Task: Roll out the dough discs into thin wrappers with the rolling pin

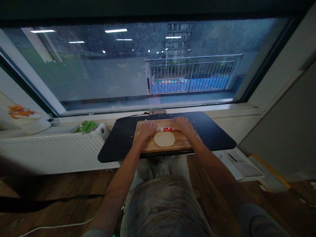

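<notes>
A flat, pale round of dough (164,139) lies on a wooden board (150,146) in front of me. Just beyond the dough, a red-and-white printed cylinder (165,129), used like a rolling pin, lies across the board. My left hand (147,128) is closed over its left end, and my right hand (182,123) covers its right end. Both hands hide the ends, so only the middle stretch shows. The board rests on a black tabletop (120,138).
A window (103,79) rises behind the table. On the left, a green cloth or bag (88,126) lies on a white radiator (59,151). A white low unit (238,164) stands at right. A white cable (56,226) runs along the wooden floor.
</notes>
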`<state>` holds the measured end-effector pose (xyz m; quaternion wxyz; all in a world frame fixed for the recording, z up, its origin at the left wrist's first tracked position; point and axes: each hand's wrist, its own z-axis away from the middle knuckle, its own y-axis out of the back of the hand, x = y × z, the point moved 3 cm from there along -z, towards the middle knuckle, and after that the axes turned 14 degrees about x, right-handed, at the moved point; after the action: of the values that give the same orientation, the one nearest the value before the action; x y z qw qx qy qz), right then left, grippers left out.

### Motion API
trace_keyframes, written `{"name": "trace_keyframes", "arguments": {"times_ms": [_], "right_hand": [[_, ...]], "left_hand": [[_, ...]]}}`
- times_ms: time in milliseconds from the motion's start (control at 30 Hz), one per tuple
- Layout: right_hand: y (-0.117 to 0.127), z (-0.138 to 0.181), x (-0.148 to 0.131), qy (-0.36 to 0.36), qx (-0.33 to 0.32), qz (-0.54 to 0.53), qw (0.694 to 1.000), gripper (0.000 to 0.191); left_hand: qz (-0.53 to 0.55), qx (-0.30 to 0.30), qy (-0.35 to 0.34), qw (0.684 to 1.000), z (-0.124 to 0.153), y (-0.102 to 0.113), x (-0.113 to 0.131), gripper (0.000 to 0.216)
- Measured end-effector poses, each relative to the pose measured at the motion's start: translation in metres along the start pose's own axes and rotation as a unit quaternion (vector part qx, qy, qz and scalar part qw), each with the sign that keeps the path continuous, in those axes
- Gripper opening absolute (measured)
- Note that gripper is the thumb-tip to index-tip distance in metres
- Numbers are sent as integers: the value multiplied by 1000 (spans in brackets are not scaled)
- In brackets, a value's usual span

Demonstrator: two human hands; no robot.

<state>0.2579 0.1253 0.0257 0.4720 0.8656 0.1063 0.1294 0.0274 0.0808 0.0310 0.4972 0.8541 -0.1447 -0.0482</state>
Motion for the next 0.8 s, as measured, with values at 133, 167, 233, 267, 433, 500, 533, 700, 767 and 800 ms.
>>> {"name": "trace_keyframes", "arguments": {"times_ms": [133,167,233,267,433,500,533,700,767,800], "right_hand": [[1,9,-3,34,-45,1,998,38],[2,14,-4,41,-48,0,998,38],[7,24,-6,59,-40,0,997,38],[11,30,-7,66,-31,-1,997,38],[26,64,-17,33,16,-16,999,41],[32,78,-23,6,40,-30,999,44],[34,85,-25,-18,55,-41,997,45],[45,121,-33,-97,125,-76,984,51],[47,133,-35,-96,142,-84,982,52],[48,139,-36,-93,150,-86,981,52]], "left_hand": [[-12,-14,-3,1000,5,1,4,35],[-18,-23,1,1000,7,1,5,37],[-24,-38,2,999,14,2,7,40],[-25,-40,-3,999,18,3,9,41],[-25,0,0,1000,47,11,18,44],[-11,17,31,999,60,14,20,46],[0,24,44,999,66,14,22,47],[51,91,73,992,89,14,29,48],[54,122,76,988,97,12,31,46],[54,136,79,986,101,11,32,45]]}}
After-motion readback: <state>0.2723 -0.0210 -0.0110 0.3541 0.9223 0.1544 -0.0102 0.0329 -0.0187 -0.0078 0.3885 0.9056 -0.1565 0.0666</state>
